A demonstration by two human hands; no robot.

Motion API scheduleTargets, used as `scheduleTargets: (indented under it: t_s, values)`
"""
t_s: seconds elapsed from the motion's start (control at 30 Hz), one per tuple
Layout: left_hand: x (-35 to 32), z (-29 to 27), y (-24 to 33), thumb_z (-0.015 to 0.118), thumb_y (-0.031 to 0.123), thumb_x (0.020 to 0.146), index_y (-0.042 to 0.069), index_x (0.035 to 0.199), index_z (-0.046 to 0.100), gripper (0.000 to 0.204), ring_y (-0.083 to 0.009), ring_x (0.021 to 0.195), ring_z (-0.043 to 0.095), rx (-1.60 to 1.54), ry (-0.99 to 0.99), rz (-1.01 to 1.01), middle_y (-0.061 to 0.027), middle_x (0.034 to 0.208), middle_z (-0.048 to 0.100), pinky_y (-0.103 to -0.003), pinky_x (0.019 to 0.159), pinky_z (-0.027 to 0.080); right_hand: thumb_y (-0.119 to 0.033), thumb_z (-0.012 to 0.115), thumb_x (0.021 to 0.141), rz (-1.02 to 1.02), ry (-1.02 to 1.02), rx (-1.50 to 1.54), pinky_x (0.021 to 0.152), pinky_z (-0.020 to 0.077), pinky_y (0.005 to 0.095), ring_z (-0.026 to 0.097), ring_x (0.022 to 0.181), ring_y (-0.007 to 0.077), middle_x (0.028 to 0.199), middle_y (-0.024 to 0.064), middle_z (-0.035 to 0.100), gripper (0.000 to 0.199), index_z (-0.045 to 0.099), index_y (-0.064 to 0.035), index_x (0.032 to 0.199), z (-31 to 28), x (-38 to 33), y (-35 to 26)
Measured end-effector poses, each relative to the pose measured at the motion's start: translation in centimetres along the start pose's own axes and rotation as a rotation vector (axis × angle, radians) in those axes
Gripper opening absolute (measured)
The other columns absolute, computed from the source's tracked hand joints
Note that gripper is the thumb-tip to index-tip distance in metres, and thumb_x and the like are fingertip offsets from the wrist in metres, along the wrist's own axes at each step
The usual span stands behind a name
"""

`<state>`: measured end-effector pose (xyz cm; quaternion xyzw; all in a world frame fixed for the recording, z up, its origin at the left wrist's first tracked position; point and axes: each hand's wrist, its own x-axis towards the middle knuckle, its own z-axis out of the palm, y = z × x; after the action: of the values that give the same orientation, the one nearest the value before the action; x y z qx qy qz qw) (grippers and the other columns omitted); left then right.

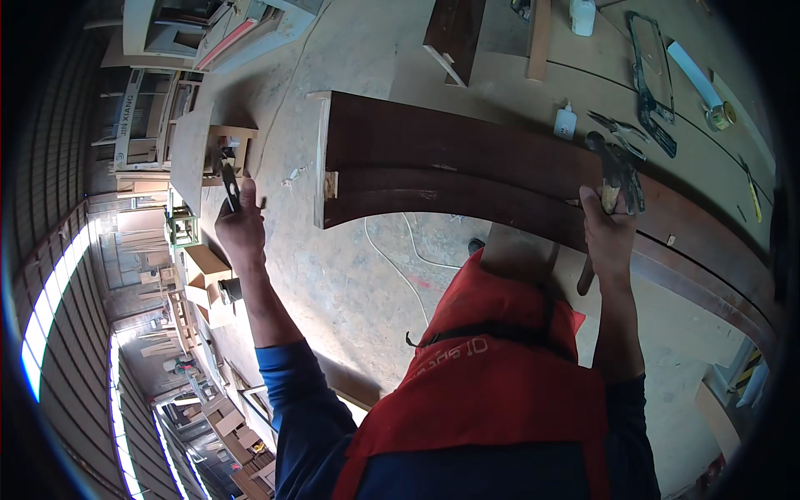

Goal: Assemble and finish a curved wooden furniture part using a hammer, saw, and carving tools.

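Note:
My left hand (240,227) is raised out to the left and grips a dark pair of pliers (227,179) that points upward, apart from the workpiece. My right hand (607,229) holds a claw hammer (615,171) by its wooden handle, its dark head lying over the top face of a large curved dark-brown wooden arch piece (433,162). The arch runs from a squared left end with a small pale block (332,184) across to the right and bends down. It rests on a pale workbench (500,75).
On the bench beyond the arch lie a small white glue bottle (565,122), another pair of pliers (618,127), a dark metal frame (650,79), a white tube (696,75) and wooden offcuts (454,33). Dusty floor with a white cord (400,258) below; stacked wooden parts (204,275) at left.

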<state>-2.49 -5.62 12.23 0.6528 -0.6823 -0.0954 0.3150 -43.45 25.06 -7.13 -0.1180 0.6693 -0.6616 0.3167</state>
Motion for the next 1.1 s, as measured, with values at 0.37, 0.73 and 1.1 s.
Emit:
scheduleTargets:
  t_s: [0.37,0.73,1.1]
  values:
    - [-6.5,-0.1,4.7,0.045,0.053,0.110,0.004,0.129,0.058,0.055,-0.0170,0.082,0.069,-1.070,-0.067,-0.204,-0.0109,0.096,0.072,-0.030,0.070,0.057,-0.012,0.072,0.098,0.045,-0.041,0.082,0.040,0.0299,0.0197,0.041,0.046,0.0003,0.066,-0.0074,0.050,0.017,0.055,-0.0140,0.095,0.8,-1.8,-0.1]
    - [-7.6,1.9,4.8,0.046,0.045,0.112,0.004,0.140,0.054,0.050,-0.0197,0.087,0.071,-0.903,-0.256,0.039,-0.0114,0.102,0.071,-0.034,0.077,0.059,-0.012,0.070,0.100,0.048,-0.104,0.092,0.040,0.0294,0.0196,0.040,0.045,0.0002,0.068,-0.0061,0.051,0.012,0.058,-0.0113,0.100,1.9,-3.7,0.7]
    - [-8.1,3.1,5.6,0.075,0.025,0.099,-0.001,0.102,0.070,0.027,-0.0169,0.072,0.065,0.073,-0.329,0.169,-0.0076,0.078,0.067,-0.031,0.068,0.051,-0.013,0.069,0.100,0.072,-0.017,0.031,0.039,0.0288,0.0200,0.039,0.045,0.0002,0.066,-0.0073,0.048,0.010,0.060,-0.0100,0.102,-1.8,-1.7,2.0]
